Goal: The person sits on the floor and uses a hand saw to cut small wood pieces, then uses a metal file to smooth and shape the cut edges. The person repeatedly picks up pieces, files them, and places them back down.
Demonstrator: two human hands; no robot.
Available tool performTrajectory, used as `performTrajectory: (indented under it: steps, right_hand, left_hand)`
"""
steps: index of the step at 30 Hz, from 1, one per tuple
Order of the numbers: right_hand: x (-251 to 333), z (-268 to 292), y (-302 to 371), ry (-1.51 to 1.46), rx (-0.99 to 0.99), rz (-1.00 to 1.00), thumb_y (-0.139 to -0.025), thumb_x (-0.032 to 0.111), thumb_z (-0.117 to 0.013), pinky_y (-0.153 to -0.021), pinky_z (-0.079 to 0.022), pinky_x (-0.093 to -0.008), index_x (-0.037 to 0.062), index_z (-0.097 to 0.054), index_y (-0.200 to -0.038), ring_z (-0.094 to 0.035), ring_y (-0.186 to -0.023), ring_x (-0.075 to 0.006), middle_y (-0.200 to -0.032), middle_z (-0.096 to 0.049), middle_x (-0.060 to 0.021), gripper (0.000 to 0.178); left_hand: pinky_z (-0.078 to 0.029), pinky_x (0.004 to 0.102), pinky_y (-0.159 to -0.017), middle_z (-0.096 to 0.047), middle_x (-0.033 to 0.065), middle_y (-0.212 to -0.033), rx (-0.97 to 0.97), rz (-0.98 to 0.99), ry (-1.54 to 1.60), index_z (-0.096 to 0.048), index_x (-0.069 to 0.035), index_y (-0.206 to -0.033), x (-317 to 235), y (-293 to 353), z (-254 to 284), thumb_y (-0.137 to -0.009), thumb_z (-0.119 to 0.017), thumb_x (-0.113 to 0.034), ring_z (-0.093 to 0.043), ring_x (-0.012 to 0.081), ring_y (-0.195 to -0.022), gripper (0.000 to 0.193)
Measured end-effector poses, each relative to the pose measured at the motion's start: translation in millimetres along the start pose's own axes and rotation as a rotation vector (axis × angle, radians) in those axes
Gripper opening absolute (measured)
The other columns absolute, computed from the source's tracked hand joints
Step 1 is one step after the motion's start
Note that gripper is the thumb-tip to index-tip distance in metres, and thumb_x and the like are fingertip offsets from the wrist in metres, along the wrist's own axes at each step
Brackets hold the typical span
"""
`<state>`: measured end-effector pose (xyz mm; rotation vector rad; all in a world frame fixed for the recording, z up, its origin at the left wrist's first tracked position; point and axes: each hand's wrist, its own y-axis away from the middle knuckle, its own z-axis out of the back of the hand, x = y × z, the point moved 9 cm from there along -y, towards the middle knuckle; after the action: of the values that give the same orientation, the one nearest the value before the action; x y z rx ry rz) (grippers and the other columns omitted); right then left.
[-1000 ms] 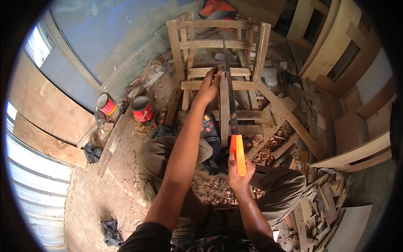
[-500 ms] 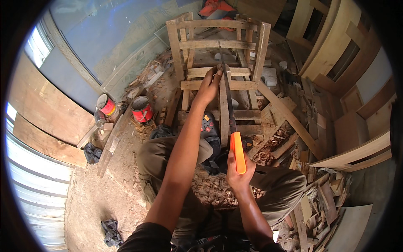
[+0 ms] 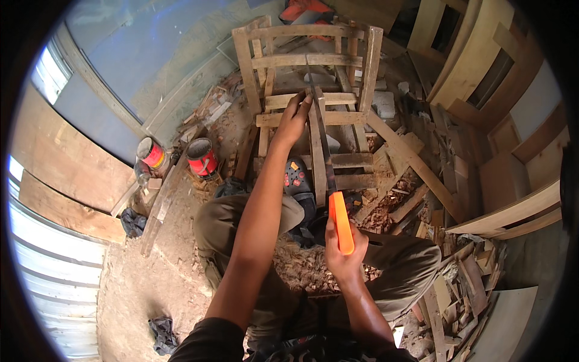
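A handsaw with an orange handle [image 3: 342, 224] points away from me, its long dark blade [image 3: 322, 136] lying across the far end of a narrow wooden plank [image 3: 316, 158]. My right hand [image 3: 347, 250] is wrapped round the handle. At the plank's far end, my left hand [image 3: 292, 122] holds the wood just left of the blade, with the thumb close to the steel. The plank runs lengthwise between my legs and meets a wooden slatted frame [image 3: 307, 118]. The blade hides part of the plank's right edge, so the depth of any cut cannot be seen.
Two red cans [image 3: 201, 158] stand on the left beside a long board [image 3: 161, 208]. A loose slat [image 3: 416, 169] slants right of the frame. Wood scraps [image 3: 467, 289] pile up at lower right, and panels [image 3: 500, 72] lean along the right. A black bag [image 3: 163, 335] lies lower left.
The whole view has shifted a little. Against the frame, the saw and right hand have drawn slightly back toward me. My left hand keeps its place on the plank.
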<state>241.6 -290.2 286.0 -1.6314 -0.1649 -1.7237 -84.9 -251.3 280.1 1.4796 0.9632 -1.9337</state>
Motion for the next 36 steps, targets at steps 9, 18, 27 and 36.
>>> performTrajectory:
  steps: [9, 18, 27, 36]
  right_hand:
    - [-28, 15, 15, -0.127, -0.043, -0.084, -0.092, 0.014, -0.069, -0.049, -0.042, -0.0258, -0.0022, -0.066, -0.087, -0.050, -0.052, -0.0060, -0.057, -0.053, -0.0020, 0.017]
    - [-23, 6, 7, -0.098, -0.034, -0.068, -0.091, 0.014, -0.070, -0.049, -0.042, -0.0257, -0.0017, -0.066, -0.085, -0.050, -0.049, -0.0079, -0.056, -0.053, -0.0023, 0.017]
    - [-53, 36, 26, -0.181, -0.101, -0.070, -0.090, 0.017, -0.069, -0.051, -0.043, -0.0274, -0.0013, -0.064, -0.083, -0.052, -0.051, -0.0095, -0.058, -0.053, -0.0022, 0.020]
    - [-66, 56, 25, -0.296, -0.188, -0.099, -0.097, 0.030, -0.062, -0.047, -0.034, -0.0242, -0.0008, -0.060, -0.086, -0.046, -0.051, -0.0059, -0.058, -0.049, 0.0038, 0.033]
  left_hand:
    - [-0.039, 0.0479, -0.111, -0.034, 0.0175, -0.157, -0.009, 0.074, 0.154, -0.036, -0.005, -0.153, 8, 2, 0, -0.095, -0.054, -0.062, -0.034, 0.0307, -0.145, 0.084]
    - [-0.038, 0.0492, -0.110, -0.037, 0.0163, -0.156, -0.001, 0.068, 0.181, -0.037, -0.006, -0.153, 1, 5, 0, -0.093, -0.056, -0.063, -0.034, 0.0300, -0.145, 0.084]
    - [-0.029, 0.0372, -0.115, -0.048, 0.0140, -0.146, 0.063, 0.103, 0.328, -0.041, -0.005, -0.149, 0, 34, -7, -0.096, -0.062, -0.047, -0.042, 0.0256, -0.137, 0.071]
    - [-0.032, 0.0343, -0.110, -0.047, 0.0125, -0.146, 0.356, -0.016, 0.592, -0.040, -0.002, -0.148, -18, 76, -33, -0.091, -0.071, -0.023, -0.042, 0.0217, -0.135, 0.068]
